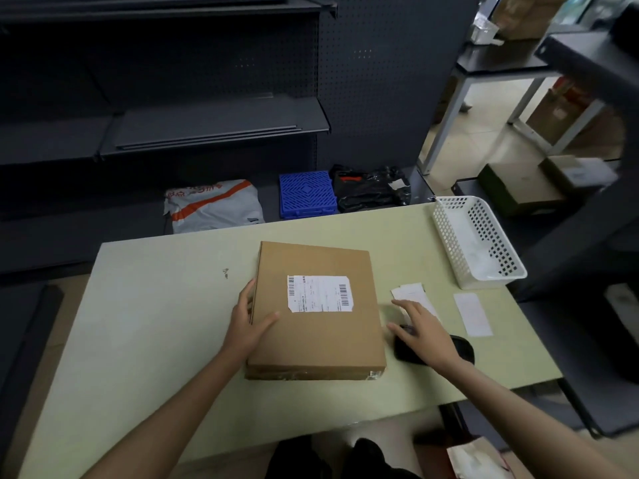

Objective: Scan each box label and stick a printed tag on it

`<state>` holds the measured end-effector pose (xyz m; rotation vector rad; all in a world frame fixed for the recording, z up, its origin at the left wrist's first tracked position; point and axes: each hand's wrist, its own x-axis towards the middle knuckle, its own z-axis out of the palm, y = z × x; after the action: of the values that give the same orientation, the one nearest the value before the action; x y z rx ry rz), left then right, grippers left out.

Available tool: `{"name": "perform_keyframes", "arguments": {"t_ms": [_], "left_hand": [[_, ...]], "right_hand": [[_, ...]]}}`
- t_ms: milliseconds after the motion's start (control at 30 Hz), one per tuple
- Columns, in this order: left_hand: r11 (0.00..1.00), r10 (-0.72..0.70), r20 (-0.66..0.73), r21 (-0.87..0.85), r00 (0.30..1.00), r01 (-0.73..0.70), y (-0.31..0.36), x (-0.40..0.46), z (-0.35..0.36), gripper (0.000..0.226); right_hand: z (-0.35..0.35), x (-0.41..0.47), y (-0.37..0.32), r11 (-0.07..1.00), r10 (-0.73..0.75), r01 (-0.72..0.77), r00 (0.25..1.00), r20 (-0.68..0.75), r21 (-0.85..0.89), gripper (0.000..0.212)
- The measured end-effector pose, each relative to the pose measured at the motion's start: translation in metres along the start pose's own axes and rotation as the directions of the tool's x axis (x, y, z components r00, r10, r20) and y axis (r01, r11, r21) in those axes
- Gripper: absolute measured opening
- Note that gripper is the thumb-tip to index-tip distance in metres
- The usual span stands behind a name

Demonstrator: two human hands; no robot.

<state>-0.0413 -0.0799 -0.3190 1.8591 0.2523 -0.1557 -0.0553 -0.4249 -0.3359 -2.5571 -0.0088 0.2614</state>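
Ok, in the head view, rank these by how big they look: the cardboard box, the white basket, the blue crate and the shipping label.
Largest to smallest, as they look:
1. cardboard box
2. white basket
3. blue crate, though it sits farther from the camera, so its real size is unsure
4. shipping label

White mesh basket (479, 236) on table (155, 323) corner; behind: blue crate (307, 194), black bag (371, 190), possibly mailer pouch (214, 205)
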Motion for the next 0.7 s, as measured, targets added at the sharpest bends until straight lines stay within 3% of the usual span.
{"name": "perform_keyframes", "arguments": {"t_ms": [167,700], "left_hand": [[1.000,-0.002,-0.019,-0.015,1.000,0.002,0.002,-0.019,0.022,0.076],[1.000,-0.029,-0.141,0.009,0.990,0.030,0.018,-0.061,0.039,0.075]], "right_hand": [[-0.021,-0.021,0.059,0.963,0.006,0.031,0.991,0.136,-0.268,0.067],[-0.035,-0.004,0.077,0.873,-0.068,0.180,0.965,0.253,-0.454,0.084]]}}
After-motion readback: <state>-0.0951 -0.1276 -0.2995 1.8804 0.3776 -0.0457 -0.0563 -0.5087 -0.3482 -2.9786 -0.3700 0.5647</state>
